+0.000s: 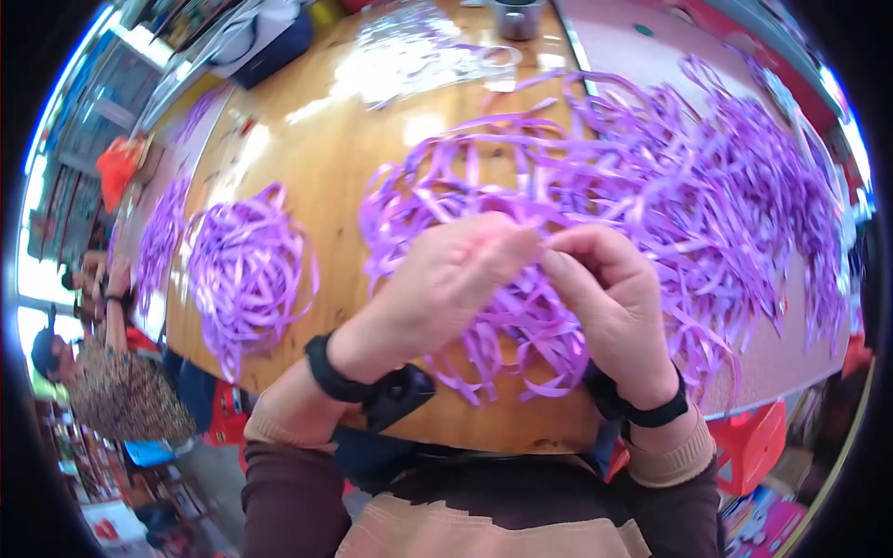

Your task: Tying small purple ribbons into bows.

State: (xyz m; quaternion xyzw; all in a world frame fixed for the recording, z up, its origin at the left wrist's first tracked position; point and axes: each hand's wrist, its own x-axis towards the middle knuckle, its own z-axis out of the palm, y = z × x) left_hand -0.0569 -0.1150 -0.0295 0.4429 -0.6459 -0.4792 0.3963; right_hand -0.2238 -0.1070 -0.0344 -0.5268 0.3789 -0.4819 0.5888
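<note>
Over a big tangled heap of purple ribbon [651, 195], my two hands meet with their fingertips almost touching. My left hand [456, 279] is closed, thumb and fingers pressed together at a ribbon strand. Opposite it, my right hand [609, 293] pinches with thumb and forefinger, its other fingers curled in. Which stretch of ribbon lies between the fingertips is mostly hidden. Ribbon loops hang below and between both hands toward the table's near edge. A smaller, separate purple ribbon bundle [246, 274] lies to the left of my left hand.
The wooden table [326, 177] adjoins a pink surface [772, 358] on the right. Clear plastic bags [405, 56] and a metal cup [516, 19] are at the back. A black object [400, 395] sits by my left wrist. Another person [121, 391] sits at left; a red stool [753, 446] stands right.
</note>
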